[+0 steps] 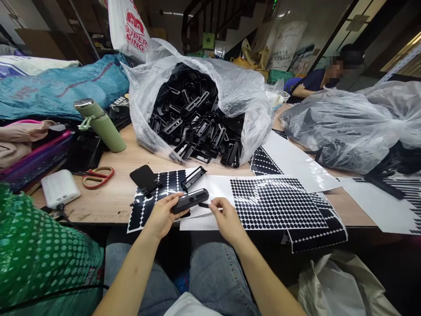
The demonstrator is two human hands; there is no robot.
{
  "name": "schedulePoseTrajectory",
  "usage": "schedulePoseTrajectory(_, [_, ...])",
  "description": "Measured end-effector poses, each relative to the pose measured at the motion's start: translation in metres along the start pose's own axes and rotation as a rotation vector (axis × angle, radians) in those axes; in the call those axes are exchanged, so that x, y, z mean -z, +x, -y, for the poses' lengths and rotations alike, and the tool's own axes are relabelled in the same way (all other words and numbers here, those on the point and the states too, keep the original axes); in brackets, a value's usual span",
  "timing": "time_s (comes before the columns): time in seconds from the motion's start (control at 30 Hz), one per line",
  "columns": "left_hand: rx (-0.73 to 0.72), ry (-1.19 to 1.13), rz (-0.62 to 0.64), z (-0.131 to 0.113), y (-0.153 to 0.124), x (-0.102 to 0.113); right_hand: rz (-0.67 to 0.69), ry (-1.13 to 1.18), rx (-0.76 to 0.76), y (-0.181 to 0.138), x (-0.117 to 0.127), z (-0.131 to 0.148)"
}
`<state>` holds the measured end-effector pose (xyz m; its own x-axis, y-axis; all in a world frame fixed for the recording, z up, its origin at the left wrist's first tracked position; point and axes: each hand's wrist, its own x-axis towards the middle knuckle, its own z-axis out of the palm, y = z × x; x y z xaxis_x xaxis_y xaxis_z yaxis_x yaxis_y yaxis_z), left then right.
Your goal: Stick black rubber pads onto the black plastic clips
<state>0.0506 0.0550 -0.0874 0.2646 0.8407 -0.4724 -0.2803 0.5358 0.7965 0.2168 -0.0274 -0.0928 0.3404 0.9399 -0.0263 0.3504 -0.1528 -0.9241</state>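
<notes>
My left hand is closed around a long black plastic part, held just above the table's front edge. My right hand pinches a small black sticker strip at the part's right end. Both hands hover over white backing sheets of black dot stickers. Another black plastic part lies on the sheet just beyond, and a flat black piece rests to its left.
A large clear bag full of black plastic parts stands at mid-table. A second clear bag lies at the right. A green bottle, orange-handled scissors and a white power bank sit at the left. Another person sits far back right.
</notes>
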Motion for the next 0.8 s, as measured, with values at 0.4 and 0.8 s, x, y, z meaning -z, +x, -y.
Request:
schedulePoseTrajectory(0.4, [0.064, 0.151, 0.177, -0.009, -0.026, -0.019, 0.287, 0.324, -0.269, 0.013, 0.049, 0.001])
schedulePoseTrajectory(0.8, [0.078, 0.169, 0.167, -0.009, -0.027, -0.025, 0.247, 0.26, -0.285, 0.006, 0.05, -0.001])
